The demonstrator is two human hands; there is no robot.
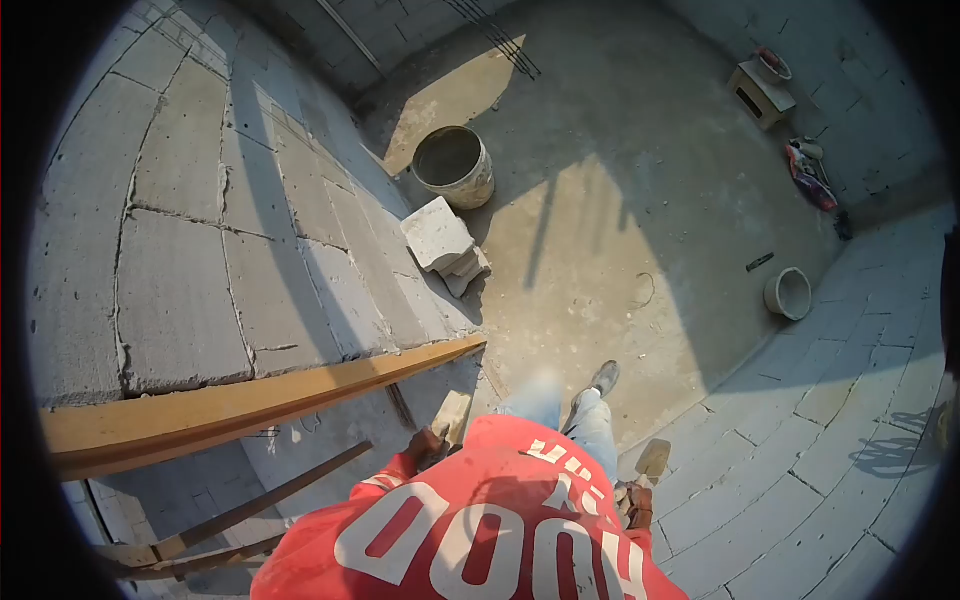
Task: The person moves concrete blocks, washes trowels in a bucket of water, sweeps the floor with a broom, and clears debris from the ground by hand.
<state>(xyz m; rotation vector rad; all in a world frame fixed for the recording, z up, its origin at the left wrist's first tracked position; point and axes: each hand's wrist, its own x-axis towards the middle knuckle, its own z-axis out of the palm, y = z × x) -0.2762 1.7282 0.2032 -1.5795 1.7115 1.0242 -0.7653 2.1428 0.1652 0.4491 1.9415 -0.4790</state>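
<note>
My left hand (428, 447) is low at my left side, closed around a pale yellowish flat-faced tool (453, 416); its exact kind is hard to make out. At my right side, my right hand (634, 503), partly covered by the sleeve and in shadow, is closed on a trowel (654, 459) whose mortar-coloured blade points forward. The red shirt I wear covers much of the lower middle of the view. Beyond it show my legs in light jeans, one foot stepping ahead on the concrete floor (560, 300).
A wooden beam (270, 394) edges the block wall (180, 300) on my left. Ahead stand stacked broken blocks (440, 240) and a large bucket (478, 186). To the right are a smaller bucket (793, 294), a bag (810, 175) and a box (762, 95). Rebar (495, 38) hangs at the far end.
</note>
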